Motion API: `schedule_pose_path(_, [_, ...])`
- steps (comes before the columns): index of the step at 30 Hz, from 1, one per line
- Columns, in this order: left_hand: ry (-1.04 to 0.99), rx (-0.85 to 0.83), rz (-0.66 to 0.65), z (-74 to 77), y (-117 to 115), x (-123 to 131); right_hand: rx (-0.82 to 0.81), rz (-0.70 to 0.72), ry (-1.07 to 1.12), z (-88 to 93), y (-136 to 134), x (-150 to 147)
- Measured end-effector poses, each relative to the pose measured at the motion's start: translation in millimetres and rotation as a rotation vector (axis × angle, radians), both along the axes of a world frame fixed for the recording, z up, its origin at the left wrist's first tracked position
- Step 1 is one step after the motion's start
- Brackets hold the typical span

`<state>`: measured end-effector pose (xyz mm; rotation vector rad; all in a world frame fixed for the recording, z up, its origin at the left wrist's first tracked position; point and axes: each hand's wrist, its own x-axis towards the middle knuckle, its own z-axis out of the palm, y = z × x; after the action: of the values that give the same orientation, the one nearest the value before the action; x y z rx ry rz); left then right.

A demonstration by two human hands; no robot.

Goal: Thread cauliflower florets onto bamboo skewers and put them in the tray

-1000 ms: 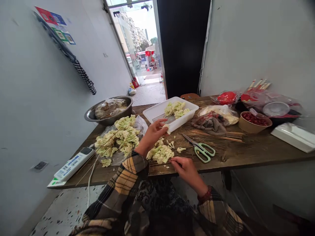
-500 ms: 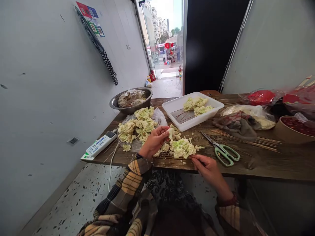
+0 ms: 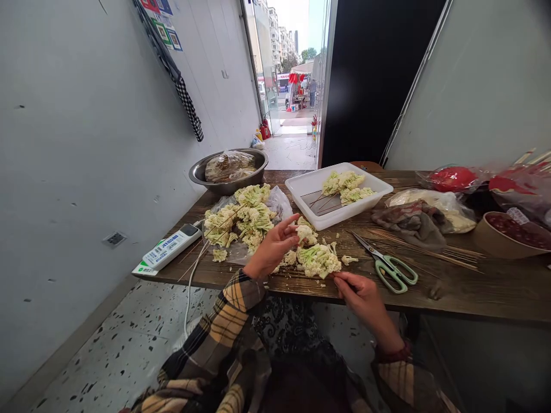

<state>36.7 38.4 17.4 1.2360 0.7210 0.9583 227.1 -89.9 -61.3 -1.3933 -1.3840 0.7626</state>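
My right hand (image 3: pixel 359 295) is at the table's front edge. Its thumb and fingers are pinched on the thin end of a skewer, mostly hidden, beside a cluster of pale green cauliflower florets (image 3: pixel 318 261). Behind that cluster, my left hand (image 3: pixel 275 245) has its fingers apart, close to a whiter cauliflower piece (image 3: pixel 306 234). Whether its fingertips touch that piece I cannot tell. Left of it, a heap of skewered cauliflower (image 3: pixel 253 215) lies on clear plastic. Green-handled scissors (image 3: pixel 385 264) lie partly spread to the right of my right hand.
A white tray (image 3: pixel 297 198) holds more skewered cauliflower. Behind the heap stands a metal basin (image 3: pixel 198 175) with a bagged item. Bare skewers (image 3: pixel 460 258), a crumpled cloth (image 3: pixel 413 223) and a tub (image 3: pixel 508 241) are on the right. A white power strip (image 3: pixel 172 246) lies at the left edge.
My left hand has let go of the small white cauliflower piece and its fingers have spread. My right hand keeps its pinch in nearly the same place. The view has shifted slightly.
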Motion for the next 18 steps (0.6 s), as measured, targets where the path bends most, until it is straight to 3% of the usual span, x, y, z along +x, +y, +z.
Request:
schedule_pose_path(5, [-0.018, -0.079, 0.102, -6.4, -2.1, 2.8, 0.008, -0.013, 0.001, 3.4, -0.9, -1.7])
schedule_pose_path(11, [0.042, -0.003, 0.067, -9.3, -6.7, 4.8, 0.049, -0.042, -0.063, 1.9, 0.5, -2.7])
schedule_pose_path(18, [-0.058, -0.101, 0.202, -17.1, -7.4, 6.8, 0.04, -0.053, -0.066, 0.3, 0.4, -3.2])
